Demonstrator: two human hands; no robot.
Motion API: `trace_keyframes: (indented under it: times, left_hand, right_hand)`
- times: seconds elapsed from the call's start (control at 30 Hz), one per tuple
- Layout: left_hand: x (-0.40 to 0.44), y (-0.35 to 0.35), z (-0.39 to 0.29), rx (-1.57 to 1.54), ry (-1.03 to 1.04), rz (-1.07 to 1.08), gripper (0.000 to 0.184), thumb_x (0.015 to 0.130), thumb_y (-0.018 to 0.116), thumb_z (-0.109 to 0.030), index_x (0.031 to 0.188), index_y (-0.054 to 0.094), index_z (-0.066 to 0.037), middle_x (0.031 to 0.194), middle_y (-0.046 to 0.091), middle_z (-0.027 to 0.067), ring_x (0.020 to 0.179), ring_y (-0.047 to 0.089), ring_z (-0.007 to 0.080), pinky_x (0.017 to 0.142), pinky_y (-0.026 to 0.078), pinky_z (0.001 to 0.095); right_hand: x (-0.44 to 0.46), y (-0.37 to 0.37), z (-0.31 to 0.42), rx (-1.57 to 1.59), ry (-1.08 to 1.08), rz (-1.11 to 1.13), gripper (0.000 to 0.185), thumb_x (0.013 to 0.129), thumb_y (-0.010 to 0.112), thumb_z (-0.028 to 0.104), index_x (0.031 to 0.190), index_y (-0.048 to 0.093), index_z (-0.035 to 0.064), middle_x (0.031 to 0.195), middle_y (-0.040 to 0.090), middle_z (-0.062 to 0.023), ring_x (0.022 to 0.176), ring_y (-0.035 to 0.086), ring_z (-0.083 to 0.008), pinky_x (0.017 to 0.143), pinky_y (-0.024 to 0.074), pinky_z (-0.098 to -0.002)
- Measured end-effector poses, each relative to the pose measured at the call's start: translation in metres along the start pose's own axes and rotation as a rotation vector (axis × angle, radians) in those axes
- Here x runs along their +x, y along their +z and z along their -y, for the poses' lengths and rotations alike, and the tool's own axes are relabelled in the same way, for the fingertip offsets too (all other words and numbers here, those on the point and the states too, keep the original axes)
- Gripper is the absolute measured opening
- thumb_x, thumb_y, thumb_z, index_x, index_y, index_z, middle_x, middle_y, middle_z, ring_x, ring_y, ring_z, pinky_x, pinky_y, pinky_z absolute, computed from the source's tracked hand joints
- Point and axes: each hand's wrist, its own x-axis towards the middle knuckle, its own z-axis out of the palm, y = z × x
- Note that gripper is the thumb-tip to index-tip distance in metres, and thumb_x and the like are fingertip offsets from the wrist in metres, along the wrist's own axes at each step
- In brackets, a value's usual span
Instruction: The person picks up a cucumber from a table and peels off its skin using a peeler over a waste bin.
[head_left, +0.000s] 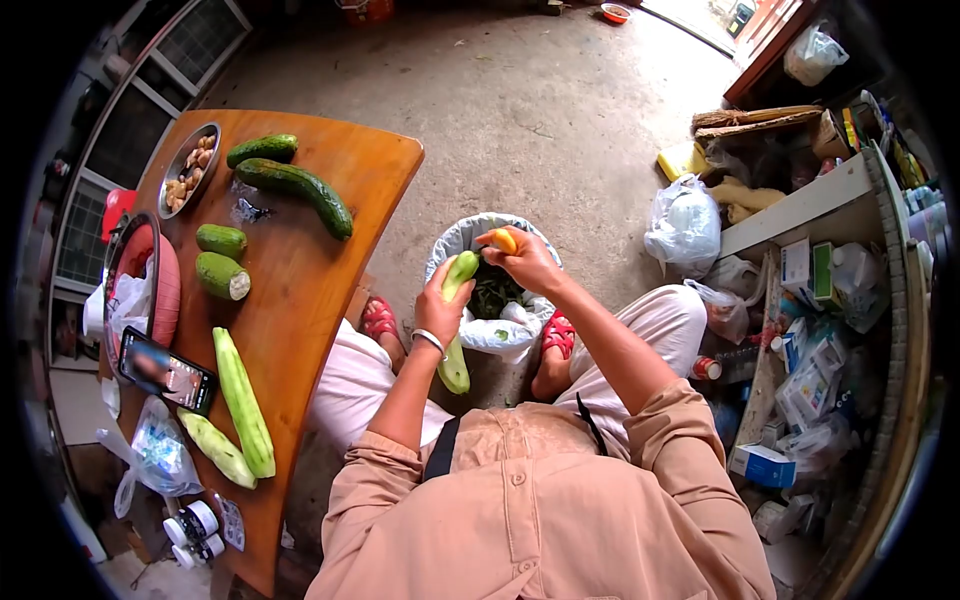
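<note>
Orange-brown wood forms the bench [290, 330] at the left, beside glass-fronted cabinets [120, 150], with a bare concrete floor [560, 110] stretching ahead. Along the bench's left side are a metal bowl [210, 165] of bulbs, a pink basket [164, 290], a propped phone [167, 370], a knotted plastic bag [160, 458] and white bottles [195, 530]; nearer its middle lie dark cucumbers [300, 190], two short pieces [221, 277] and two peeled lengths [243, 400]. Between the person's knees, the left hand [440, 312] has its fingers clamped round a pale peeled cucumber [454, 370], tilted at the near left edge of a bag-lined bin [440, 265] holding dark peelings [488, 292]. Beside it, the right hand [528, 265] pinches a small orange tool [503, 241], its working end hidden. The bin takes up the space between red sandals [558, 335]. Farther right, a stuffed white bag [683, 225] and a crowded shelf [800, 215] with a blue box [763, 466] hem in that side.
</note>
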Motion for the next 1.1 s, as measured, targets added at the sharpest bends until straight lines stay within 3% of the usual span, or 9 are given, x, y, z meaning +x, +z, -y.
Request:
trace_keyframes:
  times: [0.03, 0.13, 0.2, 0.23, 0.37, 0.5, 0.67, 0.9, 1.1]
  left_hand:
    - [0.0, -0.001, -0.004, 0.041, 0.03, -0.008, 0.046, 0.081, 0.071, -0.02, 0.123, 0.056, -0.007, 0.107, 0.065, 0.017, 0.101, 0.064, 0.0304, 0.082, 0.05, 0.0364]
    - [-0.003, -0.004, -0.018, 0.136, 0.217, -0.08, 0.045, 0.082, 0.07, -0.021, 0.124, 0.056, -0.01, 0.107, 0.064, 0.0167, 0.097, 0.064, 0.0326, 0.08, 0.05, 0.0368]
    - [-0.004, -0.008, -0.021, 0.176, 0.253, -0.07, 0.045, 0.082, 0.069, -0.021, 0.124, 0.056, -0.012, 0.105, 0.064, 0.0154, 0.095, 0.063, 0.0333, 0.079, 0.051, 0.0377]
    - [-0.004, -0.01, -0.022, 0.218, 0.29, -0.055, 0.045, 0.083, 0.069, -0.021, 0.125, 0.056, -0.014, 0.104, 0.063, 0.0141, 0.093, 0.063, 0.034, 0.077, 0.051, 0.0386]
    - [-0.006, -0.015, -0.022, 0.279, 0.301, 0.0, 0.046, 0.082, 0.069, -0.021, 0.126, 0.055, -0.02, 0.1, 0.062, 0.0106, 0.088, 0.063, 0.0344, 0.073, 0.051, 0.0402]
    - [-0.009, -0.015, -0.021, 0.344, 0.295, 0.042, 0.047, 0.082, 0.069, -0.023, 0.126, 0.054, -0.024, 0.099, 0.062, 0.0076, 0.085, 0.064, 0.0335, 0.069, 0.052, 0.041]
    - [-0.011, -0.017, -0.024, 0.356, 0.304, 0.07, 0.047, 0.082, 0.068, -0.026, 0.126, 0.054, -0.025, 0.097, 0.061, 0.0072, 0.084, 0.064, 0.0333, 0.069, 0.052, 0.0416]
    - [-0.011, -0.019, -0.025, 0.445, 0.345, 0.197, 0.047, 0.084, 0.065, -0.026, 0.129, 0.051, -0.026, 0.099, 0.059, 0.0073, 0.083, 0.063, 0.033, 0.069, 0.052, 0.0421]
    - [-0.009, -0.017, -0.023, 0.453, 0.325, 0.212, 0.046, 0.084, 0.064, -0.025, 0.129, 0.051, -0.025, 0.1, 0.059, 0.0079, 0.084, 0.063, 0.0329, 0.069, 0.052, 0.0423]
  right_hand:
    - [0.001, 0.002, 0.002, -0.096, -0.072, -0.005, 0.017, 0.087, 0.065, 0.012, 0.102, 0.067, 0.004, 0.085, 0.064, -0.0007, 0.075, 0.058, -0.0097, 0.07, 0.049, -0.0252]
    - [0.005, -0.002, 0.016, -0.167, -0.106, 0.066, 0.017, 0.088, 0.064, 0.013, 0.101, 0.067, 0.0022, 0.086, 0.066, -0.0045, 0.076, 0.06, -0.0096, 0.074, 0.0491, -0.0258]
    - [0.005, -0.011, 0.03, -0.064, 0.173, 0.241, 0.019, 0.089, 0.062, 0.014, 0.101, 0.066, 0.0004, 0.085, 0.067, -0.006, 0.075, 0.062, -0.0092, 0.068, 0.0489, -0.0244]
    - [0.004, -0.015, 0.03, -0.038, 0.233, 0.267, 0.02, 0.09, 0.061, 0.017, 0.101, 0.066, 0.0016, 0.086, 0.069, -0.007, 0.074, 0.065, -0.0082, 0.056, 0.0436, -0.0214]
    - [-0.002, -0.021, 0.03, 0.081, 0.399, 0.352, 0.019, 0.088, 0.06, 0.018, 0.102, 0.064, 0.0056, 0.089, 0.071, -0.0094, 0.075, 0.067, -0.0069, 0.045, 0.0287, -0.0192]
    - [-0.004, -0.02, 0.027, 0.165, 0.446, 0.369, 0.023, 0.089, 0.061, 0.019, 0.106, 0.062, 0.004, 0.084, 0.071, -0.0079, 0.066, 0.064, -0.0052, 0.046, 0.0294, -0.0188]
    - [-0.008, -0.023, 0.023, 0.316, 0.538, 0.398, 0.025, 0.089, 0.059, 0.017, 0.11, 0.057, 0.0028, 0.094, 0.07, -0.0108, 0.084, 0.07, -0.0126, 0.048, 0.0326, -0.0172]
    - [-0.01, -0.026, 0.008, 0.253, 0.545, 0.455, 0.023, 0.09, 0.057, 0.017, 0.107, 0.059, 0.0028, 0.097, 0.069, -0.0102, 0.084, 0.07, -0.0159, 0.051, 0.0361, -0.0191]
    - [-0.014, -0.008, -0.006, 0.242, 0.469, 0.254, 0.022, 0.088, 0.057, 0.015, 0.105, 0.061, 0.0011, 0.092, 0.069, -0.0083, 0.076, 0.07, -0.0163, 0.051, 0.0372, -0.0206]
